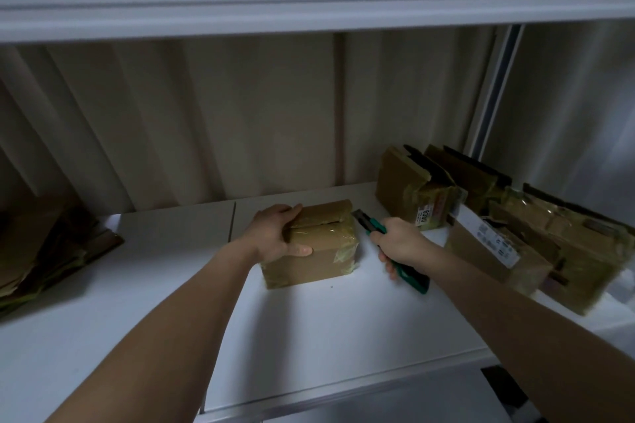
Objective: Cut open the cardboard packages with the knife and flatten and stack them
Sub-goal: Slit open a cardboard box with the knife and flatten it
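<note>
Counter: the broad white counter [309, 336] carries all items; its middle serves as the working area, with stock kept to either side.
Uncut stock: a cluster of brown taped cardboard packages [481, 216] stands at the right rear, leaning on one another, near the knife hand, judged to be awaiting cutting.
Flattened pile: a dim stack of flattened brown cardboard [44, 247] lies at the far left, well apart from the work, judged to be the finished pile.
Package in hand: a small brown cardboard box sealed with clear tape [316, 247] sits mid-counter, taped top seam upward so the blade can reach it.
Left hand: the left hand [278, 233] grips the box's near-left top edge, fingers over the top and thumb on the front face, steadying it against the coming cut.
Right hand: the right hand [400, 244] is wrapped around the knife handle.
Knife: the green-handled utility knife [369, 221] points its tip at the box's upper right edge, just beside it; contact cannot be confirmed.
</note>
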